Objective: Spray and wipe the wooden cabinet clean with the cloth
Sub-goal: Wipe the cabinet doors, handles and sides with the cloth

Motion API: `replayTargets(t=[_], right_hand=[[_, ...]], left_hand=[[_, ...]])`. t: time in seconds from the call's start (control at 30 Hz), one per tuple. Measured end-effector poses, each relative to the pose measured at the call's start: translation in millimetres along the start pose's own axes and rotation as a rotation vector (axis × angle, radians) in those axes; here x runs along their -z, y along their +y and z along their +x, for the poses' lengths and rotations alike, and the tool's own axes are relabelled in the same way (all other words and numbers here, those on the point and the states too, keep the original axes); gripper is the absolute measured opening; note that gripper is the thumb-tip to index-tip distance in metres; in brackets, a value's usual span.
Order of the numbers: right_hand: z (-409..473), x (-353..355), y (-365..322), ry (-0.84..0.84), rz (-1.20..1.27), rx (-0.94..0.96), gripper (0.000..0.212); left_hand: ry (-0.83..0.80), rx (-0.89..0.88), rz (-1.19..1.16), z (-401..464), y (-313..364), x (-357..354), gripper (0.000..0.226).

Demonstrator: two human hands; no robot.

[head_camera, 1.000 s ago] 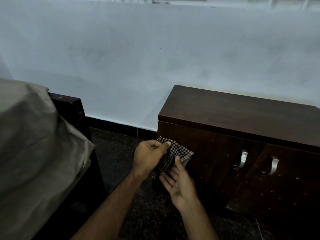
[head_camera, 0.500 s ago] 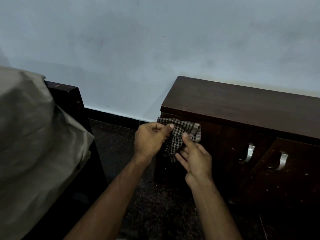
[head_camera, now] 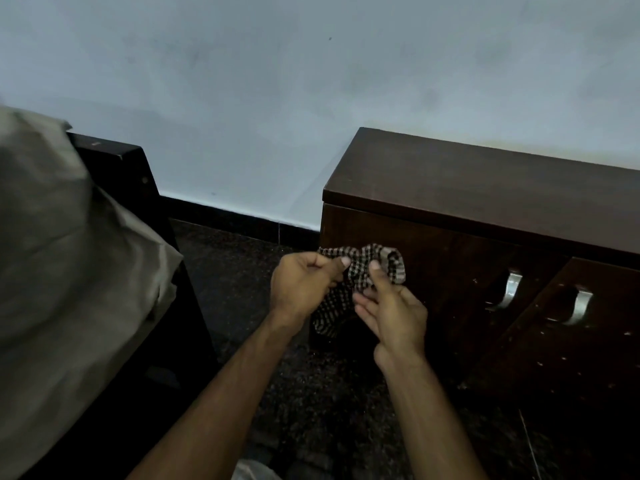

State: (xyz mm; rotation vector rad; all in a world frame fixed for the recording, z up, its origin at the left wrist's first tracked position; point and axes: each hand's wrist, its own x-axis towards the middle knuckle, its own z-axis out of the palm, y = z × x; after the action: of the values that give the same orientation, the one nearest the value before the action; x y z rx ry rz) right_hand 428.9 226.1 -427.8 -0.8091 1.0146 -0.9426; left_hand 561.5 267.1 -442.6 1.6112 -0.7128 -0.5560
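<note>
Both bare forearms are extended forward from the lower edge of the view, converging toward the middle; the left hand [head_camera: 304, 289] is turned knuckles up, its fingers curled and its thumb pressed forward in a pinch on the cloth [head_camera: 360, 282]; the right hand [head_camera: 394, 313] is raised just beside it, thumb and forefinger closed on the same cloth, the other fingers loosely spread.

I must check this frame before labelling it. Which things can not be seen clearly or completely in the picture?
- Wooden cabinet: head view, its right part is cut off by the frame edge.
- Cloth: bunched, partly covered by the left hand and right hand; its full shape is hidden.
- Spray bottle: not in view.
- Dust or wetness on the cabinet: too dark to tell.
</note>
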Motion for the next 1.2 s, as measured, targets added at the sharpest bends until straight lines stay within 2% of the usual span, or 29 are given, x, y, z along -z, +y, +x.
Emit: replayTargets(t=[0.1,0.2,0.3,0.4,0.5,0.57,0.63,0.7,0.83,0.9,1.0,1.1,1.2], right_hand=[[6,12,32,0.054,0.023,-0.134,0.027],[9,15,41,0.051,0.074,-0.228,0.022],[11,11,30,0.019,0.106,-0.171,0.022],[14,9,32,0.018,0.136,-0.116,0.018],[20,13,55,0.067,0.129,-0.152,0.008],[24,20,74,0.093,0.115,-0.212,0.005],[29,28,91,0.111,0.086,-0.272,0.008],[33,34,99,0.102,0.062,-0.315,0.006],[37,32,98,0.064,0.077,-0.329,0.021],[38,30,96,0.048,0.076,-0.294,0.012],[44,32,108,0.119,0.065,-0.278,0.003],[50,42,133,0.188,0.042,-0.382,0.004],[55,49,144,0.185,0.001,-0.471,0.025]], left_hand=[[0.003,0.070,0.100,-5,-29,1,0.025],[0.004,0.109,0.131,-11,-43,0,0.025],[0.012,0.093,0.076,-9,-36,-1,0.027],[0.035,0.144,-0.111,-10,-35,-4,0.030],[0.103,0.251,-0.140,-13,-59,-10,0.036],[0.136,0.396,-0.141,-17,-85,-15,0.039],[0.114,0.571,-0.189,-21,-107,-22,0.039],[0.076,0.666,-0.288,-25,-119,-29,0.035],[0.123,0.646,-0.445,-27,-122,-34,0.020],[0.143,0.609,-0.502,-26,-122,-36,0.021],[0.163,0.561,-0.500,-29,-134,-41,0.020],[0.193,0.575,-0.456,-34,-157,-48,0.020],[0.213,0.590,-0.428,-37,-172,-54,0.021]])
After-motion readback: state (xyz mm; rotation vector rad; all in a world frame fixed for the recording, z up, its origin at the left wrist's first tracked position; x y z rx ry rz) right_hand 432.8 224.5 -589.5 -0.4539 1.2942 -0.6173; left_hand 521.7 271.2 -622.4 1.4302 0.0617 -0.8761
